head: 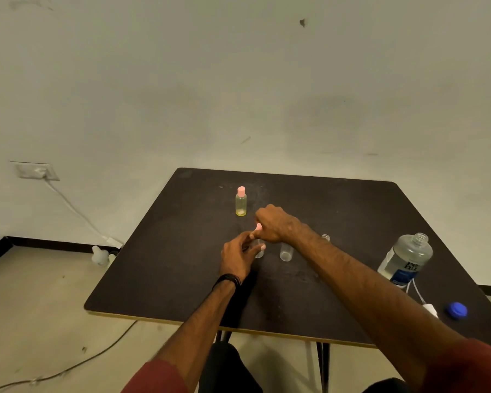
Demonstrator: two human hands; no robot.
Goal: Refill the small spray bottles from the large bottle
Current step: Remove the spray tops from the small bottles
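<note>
On the dark table (338, 211) my left hand (237, 258) holds a small clear bottle (259, 252) upright by its body. My right hand (275, 224) pinches the pink cap (258, 227) at that bottle's top. A second small clear bottle (286, 251) stands uncapped just to the right, partly behind my right wrist. A third small bottle's open neck (326, 237) shows behind my right forearm. A small yellowish bottle with a pink cap (241, 202) stands farther back. The large clear bottle (406, 259) with a blue label stands uncapped at the right.
A blue cap (456, 310) lies near the table's front right edge, beside a white cord and plug (430, 307). A white plastic bottle (99, 255) sits on the floor at the left, below a wall socket (36, 171) with a cable.
</note>
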